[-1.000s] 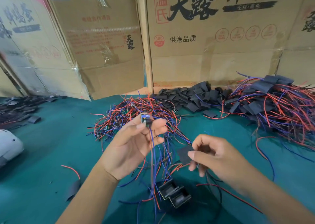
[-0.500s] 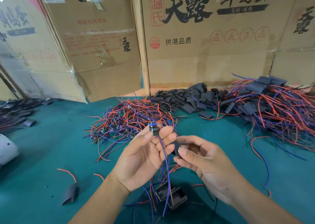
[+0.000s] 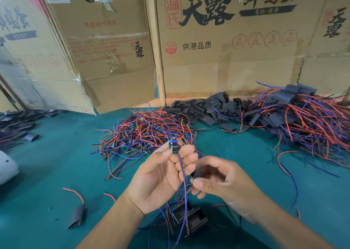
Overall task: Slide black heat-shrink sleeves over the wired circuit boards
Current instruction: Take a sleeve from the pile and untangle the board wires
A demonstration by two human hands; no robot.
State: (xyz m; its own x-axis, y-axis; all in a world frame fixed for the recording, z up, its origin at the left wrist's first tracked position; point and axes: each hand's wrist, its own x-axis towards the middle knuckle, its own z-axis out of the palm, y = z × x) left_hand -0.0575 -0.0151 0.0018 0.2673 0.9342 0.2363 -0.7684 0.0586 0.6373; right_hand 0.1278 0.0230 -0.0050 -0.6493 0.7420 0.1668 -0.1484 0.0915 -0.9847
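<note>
My left hand [image 3: 162, 174] pinches a small green circuit board [image 3: 173, 146] with a blue part, held upright; its blue and red wires hang down past my palm. My right hand [image 3: 217, 180] holds a black heat-shrink sleeve [image 3: 198, 170] just right of the left fingers, at the hanging wires below the board. A heap of bare wired boards [image 3: 144, 135] lies behind my hands. Loose black sleeves [image 3: 208, 108] are piled against the cardboard, and sleeved boards with wires [image 3: 303, 116] lie at the right.
Cardboard boxes [image 3: 227, 49] wall off the back of the green table [image 3: 56, 163]. A lone sleeve with a red wire [image 3: 77, 215] lies at the lower left. Two black sleeved pieces [image 3: 189, 218] sit under my hands. More sleeves [image 3: 17, 123] are far left, near a white object [image 3: 7, 169].
My right hand moved left with the sleeve, from apart to right beside my left fingers at the hanging wires. My left hand kept the board raised.
</note>
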